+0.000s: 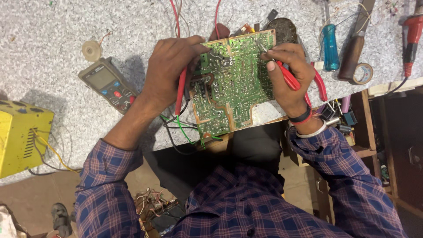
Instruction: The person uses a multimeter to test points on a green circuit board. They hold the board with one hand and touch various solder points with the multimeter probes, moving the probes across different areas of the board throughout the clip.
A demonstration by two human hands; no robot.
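Note:
A green circuit board stands tilted at the front edge of a speckled grey bench, solder side facing me. My left hand grips its left edge and holds a red probe lead against it. My right hand is closed on red-handled pliers, whose thin metal tips touch the board near its top right corner. Red, green and black wires hang from the board's lower left.
A grey multimeter lies left of my left hand. A yellow metal box sits at the far left edge. A blue-handled screwdriver, a wooden-handled tool, a tape roll and a red-handled tool lie to the right.

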